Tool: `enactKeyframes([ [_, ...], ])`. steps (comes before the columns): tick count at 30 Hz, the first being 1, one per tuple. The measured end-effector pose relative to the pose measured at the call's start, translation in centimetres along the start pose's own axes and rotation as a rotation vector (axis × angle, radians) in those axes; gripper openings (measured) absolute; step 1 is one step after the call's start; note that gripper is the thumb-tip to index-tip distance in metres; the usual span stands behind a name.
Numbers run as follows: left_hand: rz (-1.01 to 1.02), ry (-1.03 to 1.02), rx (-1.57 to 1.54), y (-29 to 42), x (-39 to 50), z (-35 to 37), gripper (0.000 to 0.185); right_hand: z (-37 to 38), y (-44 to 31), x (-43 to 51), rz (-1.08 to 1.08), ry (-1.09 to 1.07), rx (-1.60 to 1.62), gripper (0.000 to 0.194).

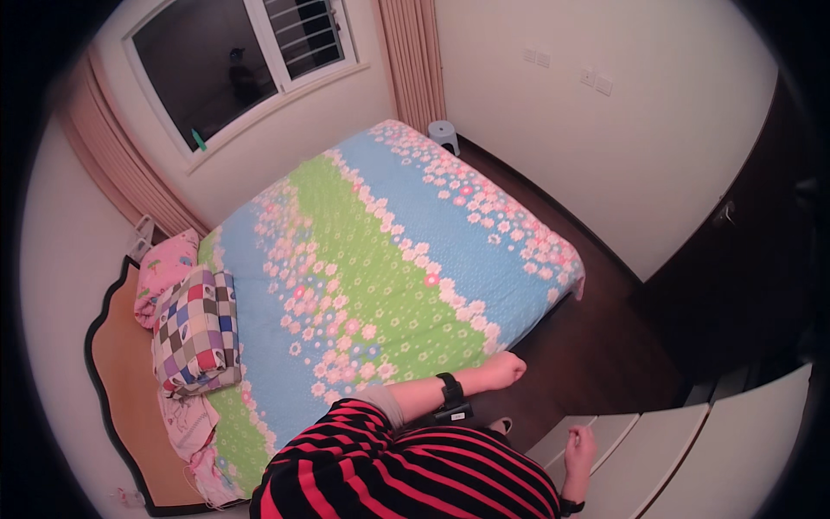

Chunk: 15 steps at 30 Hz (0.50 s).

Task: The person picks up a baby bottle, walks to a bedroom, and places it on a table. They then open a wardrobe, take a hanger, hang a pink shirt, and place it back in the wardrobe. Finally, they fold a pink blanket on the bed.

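My left hand [506,370] is curled into a loose fist near the bed's lower edge, with nothing visible in it. A black band is on that wrist. Lower right, my right hand [579,447] hangs in front of the pale wardrobe doors [668,447]; its fingers are bent, and how far they are closed is unclear. The bed carries a blue and green floral bedspread [402,292], spread mostly flat. On it by the headboard [117,337] lie a folded checked quilt [194,331], a pink patterned pillow or folded cloth [170,266] and a crumpled pale pink cloth [188,422].
Dark floor [596,350] runs between bed, wall and wardrobe. A small light stool [443,134] stands at the bed's far corner by a curtain [412,65]. A window [214,71] is behind the bed, with a green object [198,139] at its sill. A dark doorway is at right.
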<state>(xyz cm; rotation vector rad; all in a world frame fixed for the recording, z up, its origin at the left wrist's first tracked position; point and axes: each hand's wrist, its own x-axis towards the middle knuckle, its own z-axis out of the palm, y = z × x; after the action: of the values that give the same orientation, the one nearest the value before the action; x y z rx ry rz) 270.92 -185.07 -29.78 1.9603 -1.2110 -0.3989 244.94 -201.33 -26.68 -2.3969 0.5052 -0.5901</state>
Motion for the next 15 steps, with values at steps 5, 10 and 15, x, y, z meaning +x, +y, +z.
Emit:
enactKeyframes([
  [5, -0.169, 0.091, -0.185, 2.0, 11.7, -0.9, 0.008, -5.7, 4.3, 17.8, -0.037, -0.011, 0.177, 0.009],
  [10, -0.356, 0.038, -1.053, 7.0, 24.5, 2.0, 0.019, -3.9, 5.7, 31.3, -0.402, -0.23, 0.356, 0.009],
  [15, -0.522, -0.108, -1.383, 6.3, 38.2, 4.2, 0.024, -1.9, 11.4, 42.1, -0.585, -0.166, 0.237, 0.004],
])
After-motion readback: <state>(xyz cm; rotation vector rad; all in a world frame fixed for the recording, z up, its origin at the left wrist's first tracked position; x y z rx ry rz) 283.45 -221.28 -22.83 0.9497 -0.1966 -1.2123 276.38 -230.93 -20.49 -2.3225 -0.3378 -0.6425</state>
